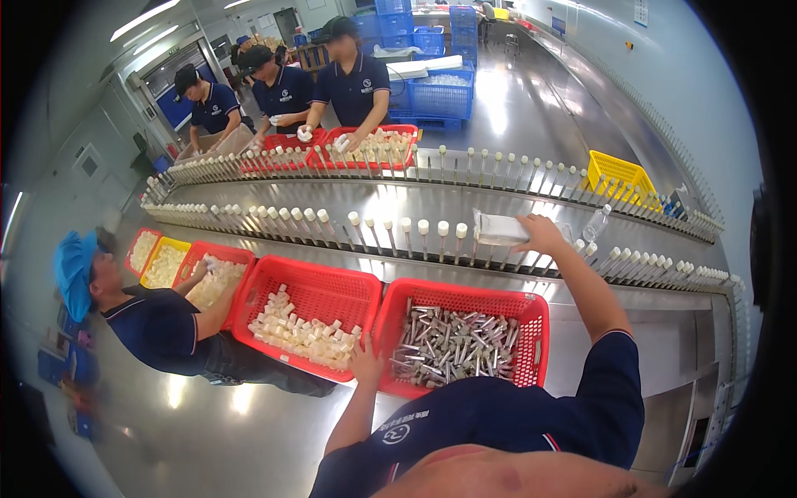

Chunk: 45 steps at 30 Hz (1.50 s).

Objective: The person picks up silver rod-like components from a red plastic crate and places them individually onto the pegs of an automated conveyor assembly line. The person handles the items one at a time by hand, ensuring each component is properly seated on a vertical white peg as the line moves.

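Observation:
My right hand [541,236] reaches out over the line of upright rods and is closed around the right end of a flat whitish rectangular block [500,230], which looks glossy or wrapped in clear film. Close to my body, my left hand [365,363] is at the near right corner of a red basket of cream-white caps [305,328], fingers apart and seemingly touching its rim. Right beside it stands another red basket [531,328] full of small metallic tube-like pieces [455,347]. White-capped rods [423,227] pass beneath the block.
A clear bottle [596,222] stands on the metal table [357,199] beyond my right hand. The far rod row [498,162] runs past a yellow basket [618,177]. A co-worker [158,328] is on my left; several others work across the table at red baskets [407,137].

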Motion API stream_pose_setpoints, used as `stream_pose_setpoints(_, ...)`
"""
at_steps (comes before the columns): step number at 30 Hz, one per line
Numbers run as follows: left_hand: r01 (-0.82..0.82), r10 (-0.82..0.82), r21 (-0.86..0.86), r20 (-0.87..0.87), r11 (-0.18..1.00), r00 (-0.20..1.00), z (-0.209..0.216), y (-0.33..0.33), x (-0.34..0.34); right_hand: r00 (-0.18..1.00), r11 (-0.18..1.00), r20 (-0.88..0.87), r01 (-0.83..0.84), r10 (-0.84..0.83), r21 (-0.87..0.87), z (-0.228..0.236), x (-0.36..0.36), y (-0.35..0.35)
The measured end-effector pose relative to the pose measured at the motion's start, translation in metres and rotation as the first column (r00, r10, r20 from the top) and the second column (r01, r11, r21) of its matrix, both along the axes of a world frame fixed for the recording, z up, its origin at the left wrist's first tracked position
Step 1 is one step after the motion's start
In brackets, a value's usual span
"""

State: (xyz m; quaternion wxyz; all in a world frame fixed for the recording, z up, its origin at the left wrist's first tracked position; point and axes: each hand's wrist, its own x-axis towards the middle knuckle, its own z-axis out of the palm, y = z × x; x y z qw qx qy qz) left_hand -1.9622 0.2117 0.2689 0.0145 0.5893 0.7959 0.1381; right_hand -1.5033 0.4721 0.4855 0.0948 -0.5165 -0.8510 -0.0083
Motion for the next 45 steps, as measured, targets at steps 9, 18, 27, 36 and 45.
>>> stream_pose_setpoints(9,0.001,-0.002,0.017,0.031,1.000,1.000,-0.006,-0.007,-0.011,0.998,0.994,-0.015,0.058,-0.057,0.095,0.001,-0.035,-0.012)
stream_pose_setpoints(18,0.001,0.001,-0.042,0.041,0.999,0.999,-0.003,-0.005,-0.013,0.978,0.985,-0.209,0.031,0.005,0.168,-0.013,-0.022,-0.008)
stream_pose_setpoints(27,0.014,-0.014,-0.085,-0.007,0.996,1.000,-0.002,-0.002,-0.003,0.995,0.991,-0.102,0.023,-0.010,0.130,-0.017,-0.005,-0.008)
stream_pose_setpoints(36,0.039,-0.039,0.021,-0.024,0.999,0.999,-0.004,-0.009,-0.008,0.990,0.997,-0.138,0.021,-0.011,0.070,-0.021,-0.002,-0.013)
stream_pose_setpoints(45,0.092,-0.092,0.015,0.016,0.996,0.996,0.000,-0.007,0.015,0.993,0.995,-0.100,0.073,-0.065,0.075,0.001,0.029,-0.028)
